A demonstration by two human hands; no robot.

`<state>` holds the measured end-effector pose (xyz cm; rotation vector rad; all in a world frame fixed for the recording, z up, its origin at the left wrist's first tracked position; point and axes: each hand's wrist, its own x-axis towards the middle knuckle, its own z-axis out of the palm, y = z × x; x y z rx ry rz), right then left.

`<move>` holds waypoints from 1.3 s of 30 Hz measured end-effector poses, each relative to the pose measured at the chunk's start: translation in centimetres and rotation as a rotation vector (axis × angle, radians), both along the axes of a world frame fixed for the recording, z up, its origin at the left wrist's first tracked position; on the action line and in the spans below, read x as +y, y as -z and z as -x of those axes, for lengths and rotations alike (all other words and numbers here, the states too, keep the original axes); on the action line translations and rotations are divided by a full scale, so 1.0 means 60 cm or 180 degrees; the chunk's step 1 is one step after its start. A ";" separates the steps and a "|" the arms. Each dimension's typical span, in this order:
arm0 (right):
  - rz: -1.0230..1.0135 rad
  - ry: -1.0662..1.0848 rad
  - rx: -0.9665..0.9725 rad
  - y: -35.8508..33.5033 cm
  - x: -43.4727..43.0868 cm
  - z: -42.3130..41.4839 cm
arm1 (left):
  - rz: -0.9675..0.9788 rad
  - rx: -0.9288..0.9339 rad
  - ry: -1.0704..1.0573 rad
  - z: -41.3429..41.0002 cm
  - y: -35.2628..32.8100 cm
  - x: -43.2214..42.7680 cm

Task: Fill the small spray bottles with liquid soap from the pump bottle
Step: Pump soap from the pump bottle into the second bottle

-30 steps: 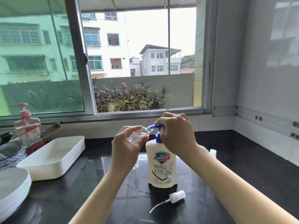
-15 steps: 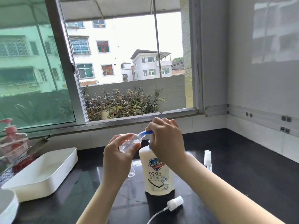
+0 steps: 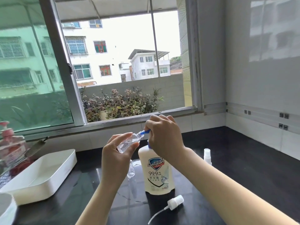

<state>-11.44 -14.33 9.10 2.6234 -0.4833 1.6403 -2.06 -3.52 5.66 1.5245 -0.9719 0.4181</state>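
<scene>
A white Safeguard pump bottle (image 3: 156, 172) stands on the black counter (image 3: 243, 168). My right hand (image 3: 164, 135) covers its blue pump head, and the blue spout (image 3: 145, 132) sticks out to the left. My left hand (image 3: 117, 155) holds a small clear spray bottle (image 3: 129, 142) tilted, its open neck touching the spout. A loose white spray cap with its tube (image 3: 174, 203) lies in front of the pump bottle. Another small clear bottle (image 3: 131, 169) stands behind my left hand. A capped small spray bottle (image 3: 207, 155) stands to the right.
A white rectangular tray (image 3: 42, 176) sits at the left. Beyond it stands a pink pump bottle (image 3: 11, 148), and a white bowl's rim (image 3: 6, 207) shows at the bottom left. A window and its sill (image 3: 113, 122) run along the back; a white wall is on the right.
The camera has tilted up and turned right, so everything sits lower and further left in view. Both hands keep the same grip at the spout.
</scene>
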 end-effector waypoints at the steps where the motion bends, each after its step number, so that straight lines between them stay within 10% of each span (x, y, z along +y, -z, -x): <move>1: -0.0047 -0.0005 -0.0016 0.005 0.000 0.000 | 0.0013 0.0019 0.0006 0.001 0.002 -0.002; 39: -0.0227 -0.0160 -0.0028 0.015 -0.004 0.001 | 0.0027 0.0038 0.0041 0.005 0.017 -0.002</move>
